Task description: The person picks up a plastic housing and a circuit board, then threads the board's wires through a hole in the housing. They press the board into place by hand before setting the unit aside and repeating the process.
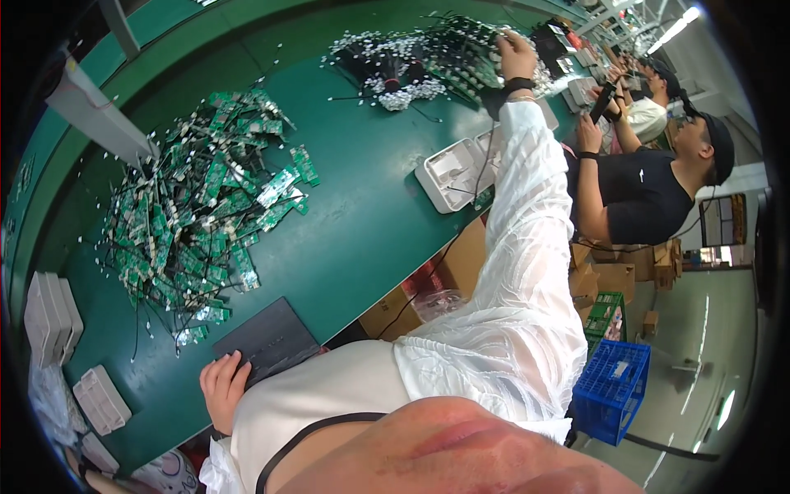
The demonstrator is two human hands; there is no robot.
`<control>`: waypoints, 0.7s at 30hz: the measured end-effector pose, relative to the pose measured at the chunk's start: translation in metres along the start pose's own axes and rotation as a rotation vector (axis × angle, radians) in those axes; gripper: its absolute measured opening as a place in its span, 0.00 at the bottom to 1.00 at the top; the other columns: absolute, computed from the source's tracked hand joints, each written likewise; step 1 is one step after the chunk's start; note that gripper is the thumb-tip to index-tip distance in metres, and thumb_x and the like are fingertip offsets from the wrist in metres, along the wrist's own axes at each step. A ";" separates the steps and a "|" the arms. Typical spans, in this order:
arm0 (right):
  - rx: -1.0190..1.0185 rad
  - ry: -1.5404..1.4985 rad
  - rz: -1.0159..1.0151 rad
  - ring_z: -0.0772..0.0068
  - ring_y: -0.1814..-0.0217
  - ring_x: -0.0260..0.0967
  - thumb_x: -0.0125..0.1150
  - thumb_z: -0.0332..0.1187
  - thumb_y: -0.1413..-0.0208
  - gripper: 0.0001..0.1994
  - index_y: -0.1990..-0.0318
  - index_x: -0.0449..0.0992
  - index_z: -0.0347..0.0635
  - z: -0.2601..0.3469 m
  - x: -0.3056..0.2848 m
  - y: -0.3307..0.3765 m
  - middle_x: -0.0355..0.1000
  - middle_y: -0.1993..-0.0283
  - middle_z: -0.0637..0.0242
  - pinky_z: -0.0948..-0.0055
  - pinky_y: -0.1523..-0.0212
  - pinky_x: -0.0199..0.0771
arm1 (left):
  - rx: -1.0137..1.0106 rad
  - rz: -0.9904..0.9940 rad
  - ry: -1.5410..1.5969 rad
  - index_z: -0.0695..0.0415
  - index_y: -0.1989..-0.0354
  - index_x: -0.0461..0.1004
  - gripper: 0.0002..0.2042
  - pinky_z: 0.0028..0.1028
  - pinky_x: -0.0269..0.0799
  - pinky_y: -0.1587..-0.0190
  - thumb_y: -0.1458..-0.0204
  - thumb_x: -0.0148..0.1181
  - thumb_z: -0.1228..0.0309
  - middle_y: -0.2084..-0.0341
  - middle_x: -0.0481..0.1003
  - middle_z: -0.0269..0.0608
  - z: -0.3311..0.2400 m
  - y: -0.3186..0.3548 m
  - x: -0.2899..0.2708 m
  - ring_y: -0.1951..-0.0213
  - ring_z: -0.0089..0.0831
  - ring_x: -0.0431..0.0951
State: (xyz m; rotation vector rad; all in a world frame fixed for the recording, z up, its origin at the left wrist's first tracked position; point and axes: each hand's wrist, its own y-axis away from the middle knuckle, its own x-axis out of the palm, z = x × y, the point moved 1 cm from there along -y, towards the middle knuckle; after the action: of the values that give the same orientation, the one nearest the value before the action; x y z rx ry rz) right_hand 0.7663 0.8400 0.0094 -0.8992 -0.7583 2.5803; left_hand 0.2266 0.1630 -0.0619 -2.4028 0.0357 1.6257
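At the far side of the table, my right hand (517, 59) is on a heap of green circuit boards with black wires (461, 62). Its fingers are bent and drawn together; what they hold, if anything, is hidden among the wires. My left hand (222, 387) lies with fingers stretched out at the edge of a flat dark grey pad (267, 339), close to my body. Beyond the pad spreads a large tangled pile of green circuit boards (197, 206) with black wires and small white connectors. Beneath my right forearm sits a white plastic housing (451, 174).
A grey post (103, 115) stands by the big pile. Stacked white housings (53, 317) and a single one (102, 399) are at the left. Black wire bundles with white ends (387, 70) lie far off. A co-worker in black (638, 193) and a blue crate (611, 391) are on the right.
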 end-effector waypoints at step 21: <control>0.267 -0.988 -0.122 0.58 0.52 0.79 0.67 0.24 0.37 0.05 0.58 0.77 0.36 0.056 -0.040 0.044 0.78 0.55 0.58 0.57 0.49 0.83 | -0.003 0.010 0.073 0.59 0.47 0.79 0.22 0.50 0.63 0.35 0.49 0.66 0.62 0.39 0.75 0.46 -0.007 -0.008 -0.011 0.38 0.50 0.72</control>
State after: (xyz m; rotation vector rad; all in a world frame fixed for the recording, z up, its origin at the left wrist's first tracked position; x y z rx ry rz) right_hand 0.7553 0.7651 0.0405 0.5532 -0.6067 2.8241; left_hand 0.2303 0.1679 -0.0482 -2.4677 0.0579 1.5426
